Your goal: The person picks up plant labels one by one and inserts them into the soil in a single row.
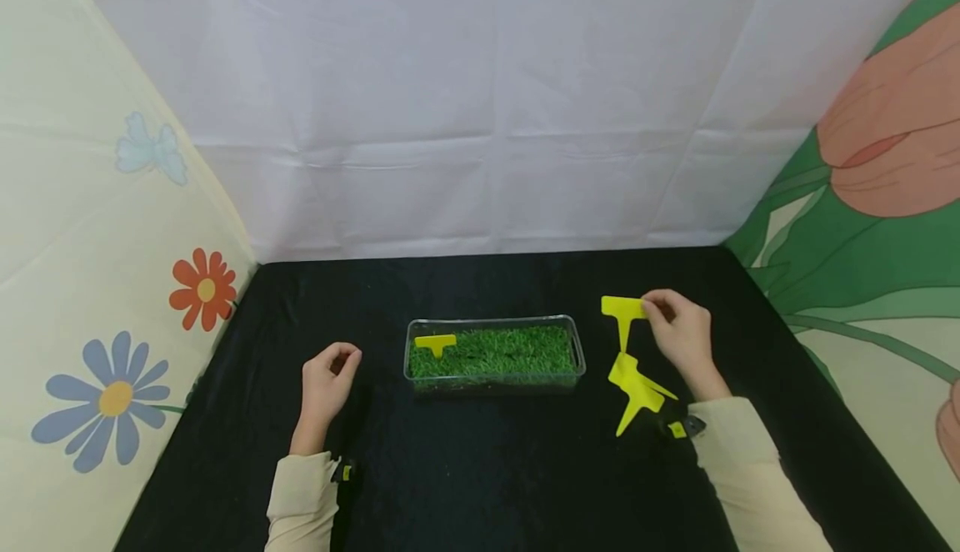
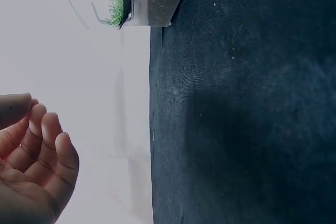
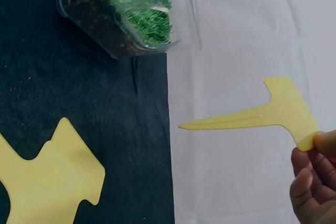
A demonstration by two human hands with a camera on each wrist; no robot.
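My right hand (image 1: 681,335) pinches one corner of a yellow T-shaped plant label (image 1: 624,312), held up with its pointed stem hanging down. In the right wrist view the same plant label (image 3: 247,116) shows whole, gripped at the end of its head. Below it, more yellow plant labels (image 1: 636,389) lie overlapped on the black cloth. My left hand (image 1: 327,385) is left of the clear tray, fingers loosely curled, holding nothing. The clear plastic tray (image 1: 495,379) contains green grass (image 1: 517,348) over soil. One yellow plant label (image 1: 435,343) stands upright in the grass's left part.
A black cloth (image 1: 480,469) covers the table. White fabric (image 1: 480,118) hangs behind it. Flower-patterned cloths stand at the left (image 1: 97,285) and right (image 1: 885,285) sides. Each wrist wears a small dark device.
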